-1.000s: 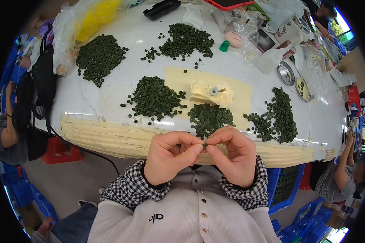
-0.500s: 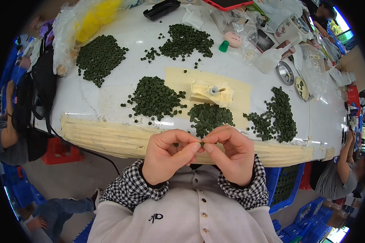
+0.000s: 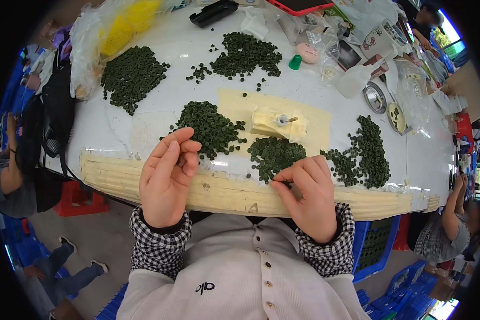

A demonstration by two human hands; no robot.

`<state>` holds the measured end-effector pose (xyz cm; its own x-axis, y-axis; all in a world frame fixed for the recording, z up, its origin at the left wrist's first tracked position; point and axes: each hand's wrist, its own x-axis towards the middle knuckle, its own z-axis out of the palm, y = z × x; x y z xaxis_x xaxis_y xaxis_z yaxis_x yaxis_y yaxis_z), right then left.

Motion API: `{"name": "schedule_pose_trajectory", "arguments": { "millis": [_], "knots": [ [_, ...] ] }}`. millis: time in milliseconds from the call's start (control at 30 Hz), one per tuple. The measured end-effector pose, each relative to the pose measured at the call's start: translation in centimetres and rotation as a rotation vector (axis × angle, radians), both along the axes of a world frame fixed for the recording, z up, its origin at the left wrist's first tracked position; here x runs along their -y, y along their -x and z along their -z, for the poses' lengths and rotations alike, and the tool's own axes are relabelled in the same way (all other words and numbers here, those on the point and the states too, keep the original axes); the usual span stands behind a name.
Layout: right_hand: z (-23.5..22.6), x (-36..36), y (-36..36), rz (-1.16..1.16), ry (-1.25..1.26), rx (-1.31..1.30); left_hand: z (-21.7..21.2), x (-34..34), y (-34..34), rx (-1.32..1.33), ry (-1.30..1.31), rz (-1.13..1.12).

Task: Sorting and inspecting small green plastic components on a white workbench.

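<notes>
My left hand (image 3: 168, 181) is raised at the near side of a heap of small dark green ring-like parts (image 3: 205, 125). Its fingers are loosely curled and apart, and nothing shows in them. At the near edge of a second heap of such parts (image 3: 274, 154), my right hand (image 3: 310, 197) points inward with thumb and index fingertips close together. Whether a small part sits between those tips is too small to tell. Behind this heap stands a cream-coloured block (image 3: 264, 125) with a short metal pin (image 3: 292, 119) sticking out of its top.
More dark green heaps lie at the far left (image 3: 130, 80), the far middle (image 3: 245, 56) and the right (image 3: 370, 154). Padded cream tape (image 3: 144, 178) lines the table's front edge. Plastic bags, a cup (image 3: 378, 40) and round tins (image 3: 375, 97) crowd the back right.
My hands were together, pinching a small dark green part at the table's edge. They have parted: the left moved left and up, the right slightly right. The part is no longer visible there.
</notes>
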<state>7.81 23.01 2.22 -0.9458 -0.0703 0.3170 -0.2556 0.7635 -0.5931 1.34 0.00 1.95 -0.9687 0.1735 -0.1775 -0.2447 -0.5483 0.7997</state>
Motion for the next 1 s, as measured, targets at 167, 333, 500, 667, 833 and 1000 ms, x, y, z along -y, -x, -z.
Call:
{"name": "schedule_pose_trajectory", "arguments": {
  "millis": [167, 333, 500, 667, 833, 1000],
  "knots": [
    [-0.1, 0.6, 0.0, -0.006, -0.159, -0.016, -0.4, -0.5, -0.3, 0.033, -0.111, 0.100],
    [-0.4, 1.0, 0.0, -0.001, -0.247, 0.002, 0.2, -0.4, -0.8, 0.025, -0.157, 0.166],
    [0.3, 1.2, -0.1, -0.001, -0.280, -0.014, 1.2, -0.1, -1.0, 0.023, -0.314, 0.323],
    [-0.1, 0.5, 0.0, -0.005, -0.057, -0.007, -0.1, -2.0, -1.7, 0.173, -0.254, 0.307],
    [-1.8, 0.2, -0.1, -0.113, 0.319, 0.077, 0.8, -2.2, -2.5, 0.231, -0.307, 0.421],
    [-1.7, 0.8, -0.1, -0.160, 0.549, 0.155, 0.4, -3.4, -2.8, 0.277, -0.267, 0.496]
  ]
}}
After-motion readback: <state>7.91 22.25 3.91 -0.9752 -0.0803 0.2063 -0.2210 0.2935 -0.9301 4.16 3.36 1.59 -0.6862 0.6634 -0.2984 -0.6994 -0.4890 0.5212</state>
